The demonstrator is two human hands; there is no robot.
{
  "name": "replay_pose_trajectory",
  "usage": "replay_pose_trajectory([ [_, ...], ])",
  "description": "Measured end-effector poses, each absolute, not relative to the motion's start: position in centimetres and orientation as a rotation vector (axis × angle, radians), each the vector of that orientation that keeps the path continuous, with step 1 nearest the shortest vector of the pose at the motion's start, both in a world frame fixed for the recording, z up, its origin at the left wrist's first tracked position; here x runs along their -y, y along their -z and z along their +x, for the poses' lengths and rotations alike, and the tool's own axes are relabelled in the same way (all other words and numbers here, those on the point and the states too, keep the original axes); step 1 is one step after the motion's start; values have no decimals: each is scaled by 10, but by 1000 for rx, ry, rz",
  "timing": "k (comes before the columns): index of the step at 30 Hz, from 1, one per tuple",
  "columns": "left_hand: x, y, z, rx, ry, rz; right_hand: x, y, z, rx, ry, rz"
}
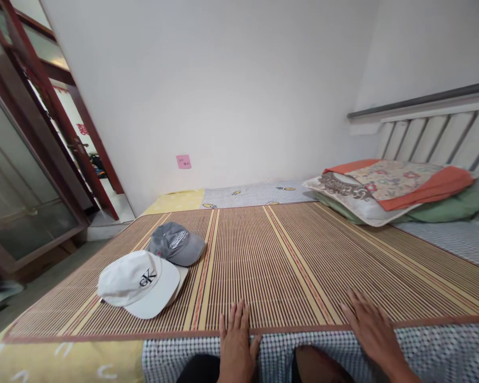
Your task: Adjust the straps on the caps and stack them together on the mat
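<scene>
My left hand (237, 340) lies flat at the front edge of a striped bamboo mat (247, 255), its fingers stretched forward over the mat's brown border. To the right, my right hand (369, 327) also rests palm down on the mat, fingers apart. Neither hand holds anything. Left of my hands sits a white cap (127, 279) with black letters, its brim toward me and to the right. What looks like another pale brim shows under it. Just behind it is a grey cap (175, 242) with white lettering, its brim pointing right.
Pillows (343, 194) are stacked at the back right beside a white radiator (435, 135). A checked and yellow sheet (75, 359) shows around the mat. A pink note (183, 161) is on the white wall. At the left is a doorway with a reddish-brown door (77, 143).
</scene>
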State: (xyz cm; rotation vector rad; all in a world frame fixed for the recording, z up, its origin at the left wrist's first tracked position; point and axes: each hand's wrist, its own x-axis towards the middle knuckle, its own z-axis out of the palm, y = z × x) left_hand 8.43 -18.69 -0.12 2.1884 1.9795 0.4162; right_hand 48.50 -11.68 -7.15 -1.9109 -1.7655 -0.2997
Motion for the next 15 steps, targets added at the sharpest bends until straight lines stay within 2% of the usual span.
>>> replay_pose_trajectory([
  [5,189,-24,91,-1972,-299,2103,116,80,495,1708,389,-1877],
  [15,192,-32,92,-1958,-289,2086,152,103,462,1673,525,-1681],
])
